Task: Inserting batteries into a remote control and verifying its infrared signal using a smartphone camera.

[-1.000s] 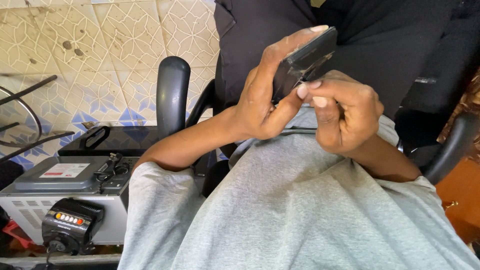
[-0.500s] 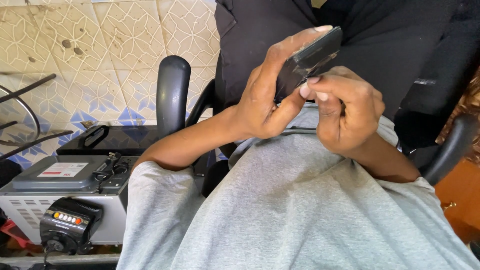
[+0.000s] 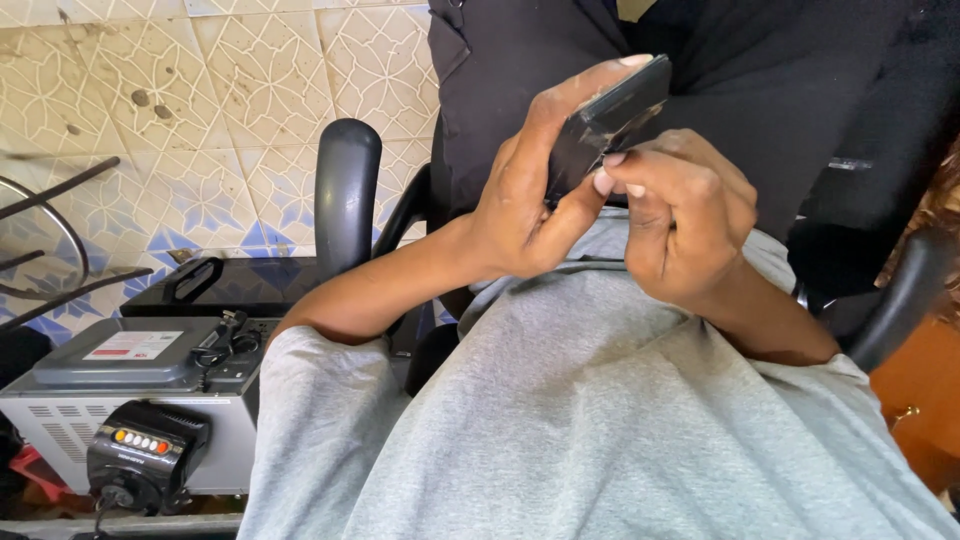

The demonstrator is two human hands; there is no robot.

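Head view, left hand (image 3: 520, 200) still gripping dark phone (image 3: 605, 120), right hand (image 3: 685, 215) fingertips now pinching its lower edge

Patterned floor tiles (image 3: 200, 100), stained, sunlit. Black chair armrest (image 3: 345, 190) upright. Grey machine (image 3: 130, 385) set on floor at left.

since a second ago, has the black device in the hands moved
No, not to speak of. The black device sits in the same spot against the armrest, held by the left hand, right hand at its lower edge.
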